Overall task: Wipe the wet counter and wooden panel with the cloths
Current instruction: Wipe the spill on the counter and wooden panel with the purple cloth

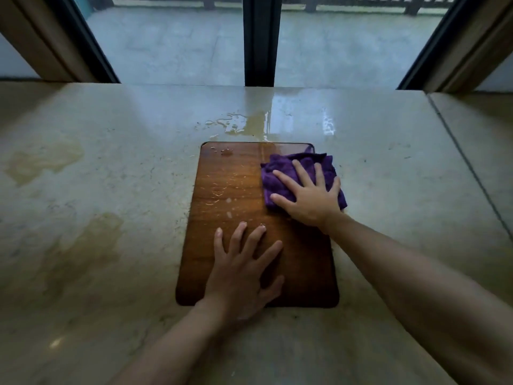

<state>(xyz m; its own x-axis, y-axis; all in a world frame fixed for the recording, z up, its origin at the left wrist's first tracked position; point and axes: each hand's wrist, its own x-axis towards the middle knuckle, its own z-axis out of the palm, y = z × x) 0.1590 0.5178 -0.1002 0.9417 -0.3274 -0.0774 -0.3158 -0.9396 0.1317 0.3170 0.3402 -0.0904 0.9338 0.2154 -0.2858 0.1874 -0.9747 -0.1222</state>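
A brown wooden panel (230,190) is set flush in the pale stone counter (111,190), straight in front of me. Water drops and streaks lie on its upper left part. A crumpled purple cloth (280,173) sits on the panel's upper right corner. My right hand (308,198) presses flat on the cloth with fingers spread. My left hand (244,270) rests flat on the panel's lower middle, fingers straight, holding nothing. A puddle (241,123) spreads on the counter just beyond the panel's far edge.
Damp darker patches (91,240) mark the counter to the left. A glass window with a dark central frame post (261,43) rises at the counter's far edge. A seam (469,168) crosses the counter at the right.
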